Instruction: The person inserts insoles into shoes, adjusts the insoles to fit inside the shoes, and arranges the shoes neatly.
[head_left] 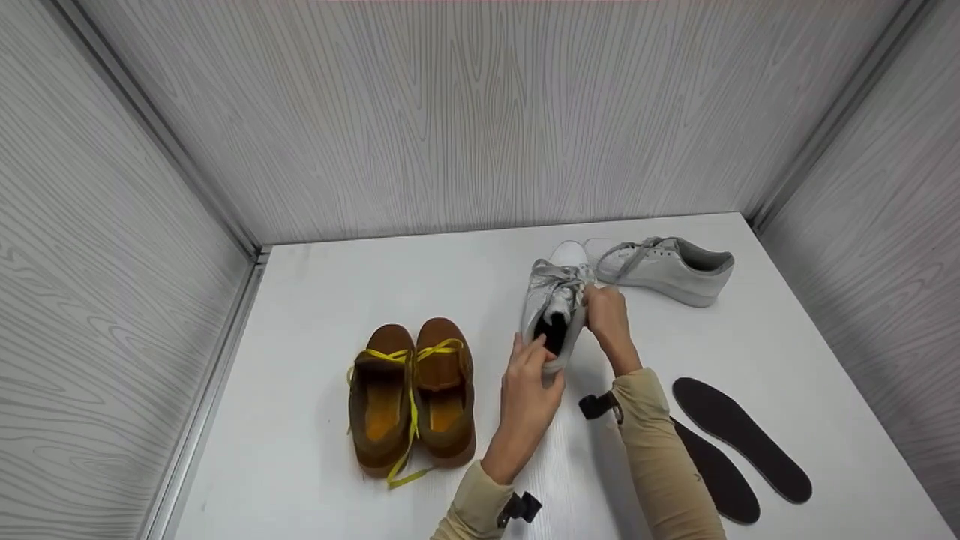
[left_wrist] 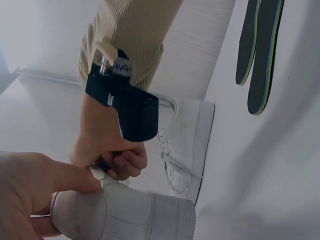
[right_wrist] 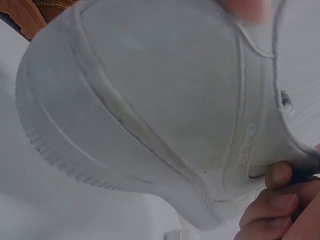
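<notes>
A white sneaker [head_left: 568, 255] with grey laces stands toe away from me in the head view, its opening dark inside. My left hand [head_left: 529, 397] grips its heel, fingertips reaching into the opening. In the left wrist view the thumb [left_wrist: 75, 177] presses on the heel's outside. At the sneaker's right side, my right hand [head_left: 609, 322] pinches the upper edge near the eyelets; curled fingers [right_wrist: 277, 175] show there in the right wrist view. What lies deep in the shoe is hidden.
A second white sneaker [head_left: 667, 274] rests on its sole behind the right hand. Brown shoes [head_left: 442, 367] with yellow laces stand at left. Two dark insoles [head_left: 742, 439] lie at right, one partly behind the right sleeve. Grey panels [head_left: 450, 112] enclose the white table [head_left: 315, 300].
</notes>
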